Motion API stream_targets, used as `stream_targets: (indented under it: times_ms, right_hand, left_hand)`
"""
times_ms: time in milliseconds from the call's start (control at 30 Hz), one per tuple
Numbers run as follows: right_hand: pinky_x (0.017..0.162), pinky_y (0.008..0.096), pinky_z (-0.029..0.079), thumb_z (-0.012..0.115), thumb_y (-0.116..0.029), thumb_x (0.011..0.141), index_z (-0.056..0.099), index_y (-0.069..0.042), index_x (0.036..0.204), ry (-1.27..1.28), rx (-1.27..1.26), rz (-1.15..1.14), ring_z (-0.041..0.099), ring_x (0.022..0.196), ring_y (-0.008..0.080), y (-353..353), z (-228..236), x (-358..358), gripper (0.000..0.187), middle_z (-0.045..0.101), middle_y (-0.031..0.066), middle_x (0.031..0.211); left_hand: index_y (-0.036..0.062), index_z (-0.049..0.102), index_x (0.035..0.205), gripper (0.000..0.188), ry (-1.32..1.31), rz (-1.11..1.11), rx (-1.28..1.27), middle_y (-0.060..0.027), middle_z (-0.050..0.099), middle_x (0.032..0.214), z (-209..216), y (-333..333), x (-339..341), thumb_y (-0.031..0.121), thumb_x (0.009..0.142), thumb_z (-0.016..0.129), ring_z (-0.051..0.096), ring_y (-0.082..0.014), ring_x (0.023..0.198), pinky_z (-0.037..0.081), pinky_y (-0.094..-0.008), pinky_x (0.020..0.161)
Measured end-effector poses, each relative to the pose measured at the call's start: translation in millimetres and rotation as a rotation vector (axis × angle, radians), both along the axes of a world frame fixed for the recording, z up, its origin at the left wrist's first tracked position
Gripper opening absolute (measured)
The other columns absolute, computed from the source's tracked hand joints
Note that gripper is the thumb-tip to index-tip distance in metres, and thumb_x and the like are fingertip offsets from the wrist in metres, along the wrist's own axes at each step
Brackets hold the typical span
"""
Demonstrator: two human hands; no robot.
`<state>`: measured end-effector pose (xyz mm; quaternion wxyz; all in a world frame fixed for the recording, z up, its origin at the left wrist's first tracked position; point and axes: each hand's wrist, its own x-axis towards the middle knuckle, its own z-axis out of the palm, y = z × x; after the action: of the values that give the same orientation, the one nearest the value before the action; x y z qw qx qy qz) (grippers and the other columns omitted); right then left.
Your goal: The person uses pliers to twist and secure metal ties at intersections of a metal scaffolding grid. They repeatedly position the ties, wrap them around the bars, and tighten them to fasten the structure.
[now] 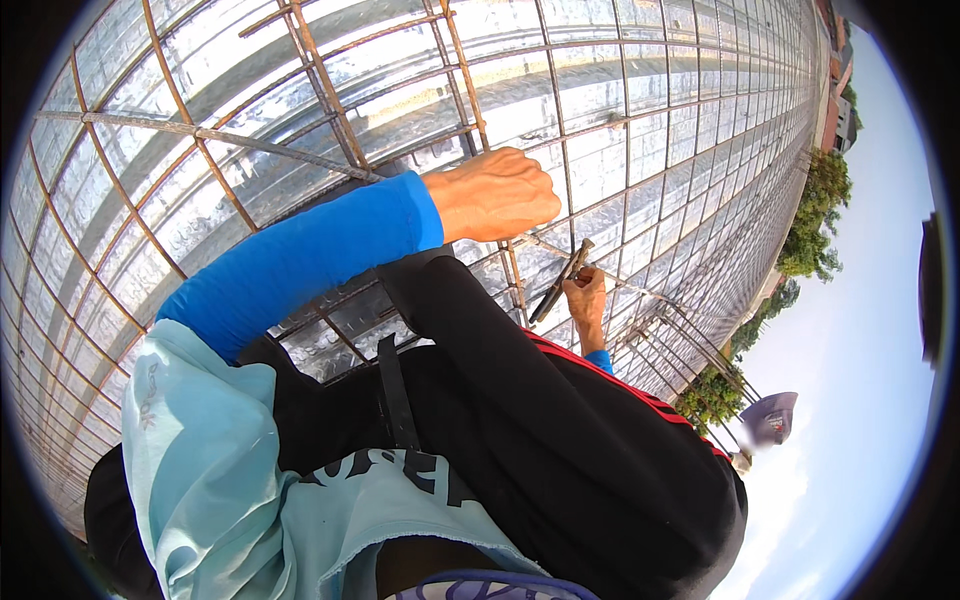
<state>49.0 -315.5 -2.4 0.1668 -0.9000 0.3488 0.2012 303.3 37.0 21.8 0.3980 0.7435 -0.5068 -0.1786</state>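
Shirt (210, 450) nearest, right fingers (583, 283) pinch a dark tool (559, 284).

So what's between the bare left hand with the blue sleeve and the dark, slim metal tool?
In the head view, thin, brownish-grey steel bars lie between the left hand and the tool, with shiny, silvery metal sheeting showing beneath.

bright daylight glares off metal sheeting (590, 75); fisheye edges curve strongly.
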Motion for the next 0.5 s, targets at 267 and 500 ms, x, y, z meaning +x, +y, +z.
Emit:
stream_targets:
  times_ms: [267, 500]
  right_hand:
    - [0.064, 0.0391, 0.056, 0.067, -0.006, 0.087, 0.063, 0.004, 0.105, -0.054, 0.032, 0.046, 0.070, 0.072, 0.0256, -23, -4, -39, 0.021, 0.070, 0.0215, 0.096]
    - [0.055, 0.0264, 0.052, 0.055, -0.006, 0.099, 0.051, -0.004, 0.099, -0.226, 0.453, 0.106, 0.061, 0.061, 0.0100, 72, 124, 61, 0.005, 0.075, 0.0121, 0.098]
  left_hand:
    - [-0.0024, 0.070, 0.084, 0.013, 0.219, 0.076, -0.109, -0.0234, 0.071, 0.084, 0, -22, -22, 0.007, 0.083, 0.060, 0.071, -0.0408, 0.083, 0.054, -0.0506, 0.070]
    - [-0.0054, 0.067, 0.108, 0.036, 0.670, 0.285, -0.133, -0.0287, 0.069, 0.107, -1, -43, -45, 0.029, 0.102, 0.055, 0.068, -0.0456, 0.102, 0.052, -0.0544, 0.089]
